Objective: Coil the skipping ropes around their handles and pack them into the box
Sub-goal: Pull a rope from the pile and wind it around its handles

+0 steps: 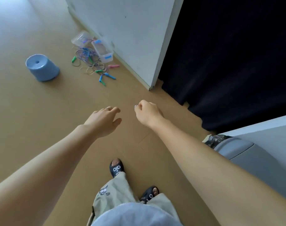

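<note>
Underfoot, a tan cardboard-coloured floor (41, 111) fills most of the view, bounded far beyond the fingertips by a white wall panel (130, 30) and, to the right of the right hand, a black curtain (228, 62). Both bare arms reach forward and neither hand carries anything. The left hand (104, 119) is spread loosely, fingers slightly bent and apart, with a ring (108, 108) on one finger. The right hand (147, 113) has its fingers curled in toward the palm, gripping nothing visible.

A grey lidded bin lined with a black bag (240, 149) sits below and to the right of the right wrist. Well ahead and to the left of the left fingertips, a blue plastic stool (41, 67) stands on the floor.

Ahead of the left fingertips, against the foot of the wall, lies a clear plastic storage box with blue clasps (103, 50); it is open and what it contains cannot be made out. Its clear lid (80, 38) rests just beyond it. Beside both, on the near side toward the hands, sprawls a loose tangle of skipping ropes with green, blue and pink handles (91, 64), uncoiled and outside the box, well apart from either hand.

Beneath the arms, two feet wear black slide sandals (117, 167) below pale printed trousers (113, 191).
</note>
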### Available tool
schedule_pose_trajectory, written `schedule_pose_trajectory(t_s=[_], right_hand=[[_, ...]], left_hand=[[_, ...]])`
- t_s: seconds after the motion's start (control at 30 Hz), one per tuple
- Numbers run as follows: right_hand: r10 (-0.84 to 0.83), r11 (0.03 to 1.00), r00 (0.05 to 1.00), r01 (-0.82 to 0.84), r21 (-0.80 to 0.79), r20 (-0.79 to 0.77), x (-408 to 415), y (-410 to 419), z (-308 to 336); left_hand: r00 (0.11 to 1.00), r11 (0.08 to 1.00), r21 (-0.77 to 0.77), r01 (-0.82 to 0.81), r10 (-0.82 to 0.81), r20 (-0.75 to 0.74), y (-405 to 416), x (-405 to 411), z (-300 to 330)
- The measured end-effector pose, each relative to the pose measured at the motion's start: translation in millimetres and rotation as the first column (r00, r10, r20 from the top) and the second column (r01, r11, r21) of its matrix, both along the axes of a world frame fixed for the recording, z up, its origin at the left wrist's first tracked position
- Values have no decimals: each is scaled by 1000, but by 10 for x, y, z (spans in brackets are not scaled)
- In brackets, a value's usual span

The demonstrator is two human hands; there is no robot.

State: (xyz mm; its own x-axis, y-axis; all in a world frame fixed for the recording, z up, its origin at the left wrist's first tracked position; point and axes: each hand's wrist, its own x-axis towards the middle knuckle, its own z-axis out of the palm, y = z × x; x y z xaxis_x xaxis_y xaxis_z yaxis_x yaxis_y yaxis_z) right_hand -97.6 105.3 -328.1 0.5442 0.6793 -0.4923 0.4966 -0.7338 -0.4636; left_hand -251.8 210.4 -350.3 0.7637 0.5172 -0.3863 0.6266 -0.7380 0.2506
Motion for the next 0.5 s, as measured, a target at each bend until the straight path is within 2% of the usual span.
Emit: schedule_pose_trajectory(t_s=[0.17, 0.5], right_hand=[[98, 982, 994, -105, -155, -54, -361, 743, -256], [250, 950, 965, -261, -169, -83, -514, 2320, -409]], left_hand=[[995, 995, -43, -87, 84, -55, 659, -474, -107], [973, 971, -79, -225, 220, -72, 1941, -642, -209]])
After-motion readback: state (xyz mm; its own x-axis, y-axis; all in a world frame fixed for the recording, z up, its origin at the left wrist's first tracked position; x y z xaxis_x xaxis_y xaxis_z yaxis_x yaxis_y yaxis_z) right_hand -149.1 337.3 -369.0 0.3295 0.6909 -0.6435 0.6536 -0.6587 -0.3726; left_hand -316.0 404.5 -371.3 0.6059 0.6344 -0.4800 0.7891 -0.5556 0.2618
